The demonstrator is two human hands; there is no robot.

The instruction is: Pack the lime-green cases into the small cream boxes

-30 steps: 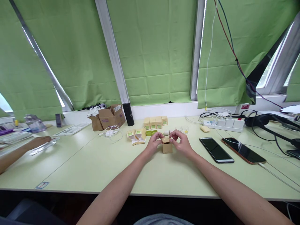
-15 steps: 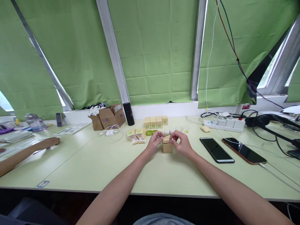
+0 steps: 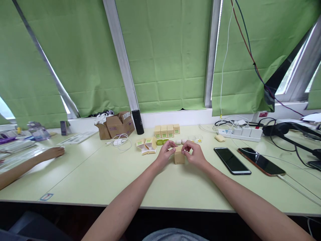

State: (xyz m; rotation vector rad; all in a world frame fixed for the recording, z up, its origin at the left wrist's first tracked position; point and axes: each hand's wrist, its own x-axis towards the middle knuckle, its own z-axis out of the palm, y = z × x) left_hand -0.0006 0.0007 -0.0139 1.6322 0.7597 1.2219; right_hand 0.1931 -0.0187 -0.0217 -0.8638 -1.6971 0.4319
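Observation:
A small brown cardboard box (image 3: 179,158) stands upright on the table between my hands. My left hand (image 3: 166,154) has its fingers closed on the box's upper left side. On the opposite side, my right hand (image 3: 194,152) grips the upper right edge, fingers bent over the top. The lid looks closed down, though fingers partly cover it. Just behind are green small containers (image 3: 162,142) and white round pieces (image 3: 178,142). Several similar small boxes (image 3: 167,131) with green labels stand in a row farther back, and opened small boxes (image 3: 146,146) lie to the left.
Two phones (image 3: 232,160) lie to the right, near a white power strip (image 3: 240,133) with cables and a black headset (image 3: 288,134). A brown carton (image 3: 120,124) and a black cylinder (image 3: 137,122) stand at the back left. Another person's hand (image 3: 54,153) rests at far left.
The dark gap under the small box's lid has gone; the lid now sits down on the box. Both my hands stay in nearly the same place.

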